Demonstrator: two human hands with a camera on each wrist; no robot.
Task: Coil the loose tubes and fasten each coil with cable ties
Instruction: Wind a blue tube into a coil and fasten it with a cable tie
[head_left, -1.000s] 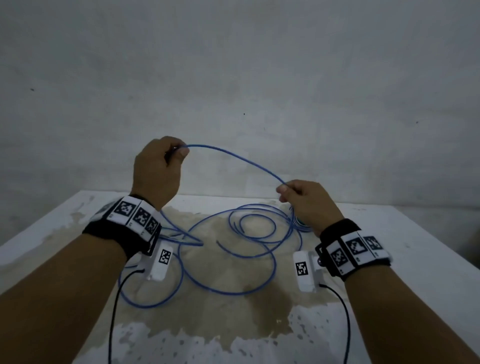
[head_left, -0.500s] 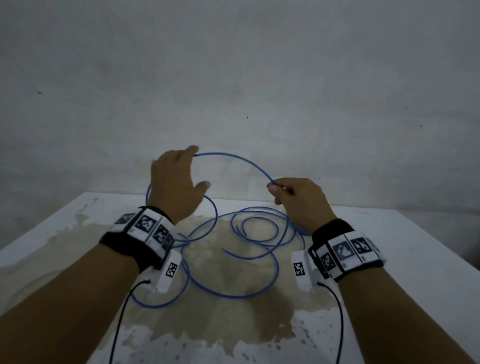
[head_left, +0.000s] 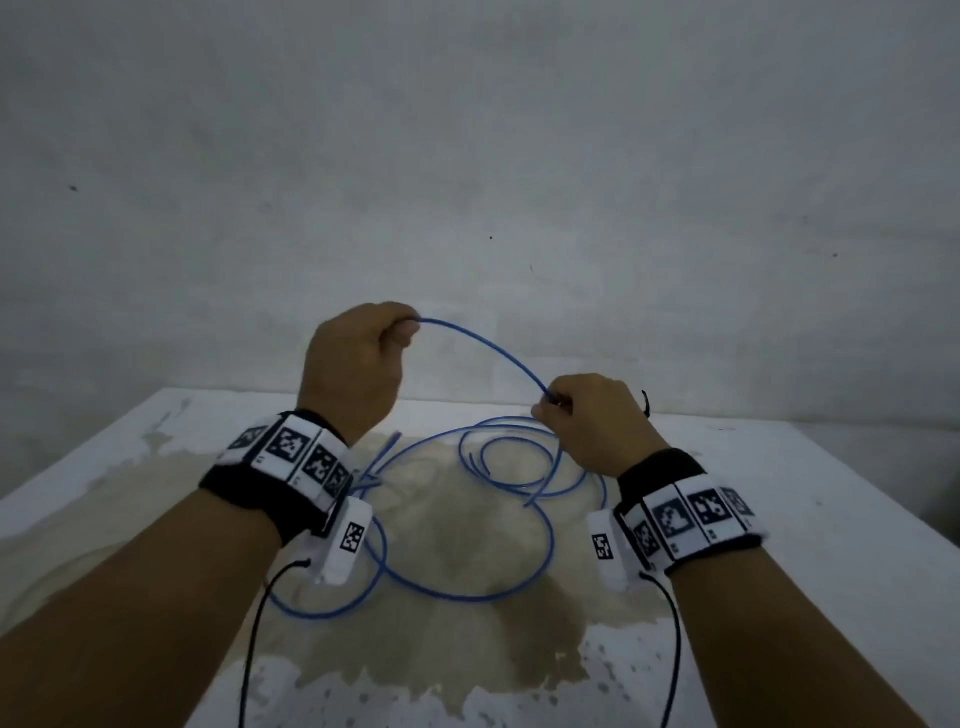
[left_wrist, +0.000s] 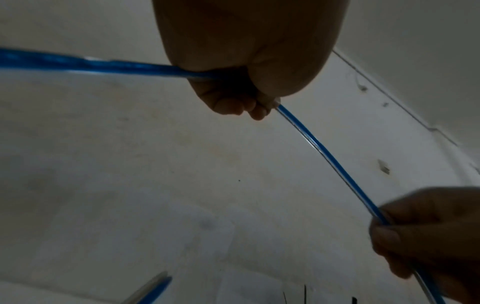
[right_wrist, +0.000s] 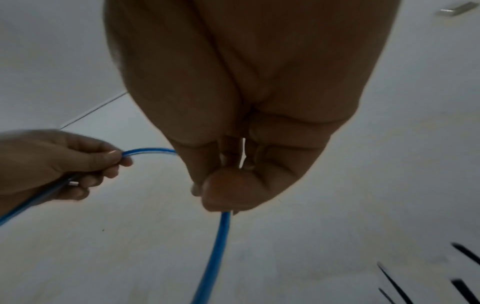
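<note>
Arching between both hands (head_left: 353, 364) (head_left: 592, 415), blue tube (head_left: 483, 348) above table (head_left: 831, 493).

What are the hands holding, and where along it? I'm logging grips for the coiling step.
Both grip the blue tube. The left hand pinches the top of a raised arc; the right hand pinches its lower end, above the loops lying on the table.

two hands (head_left: 353, 364), one blue tube (head_left: 483, 343), one table (head_left: 831, 467)
</note>
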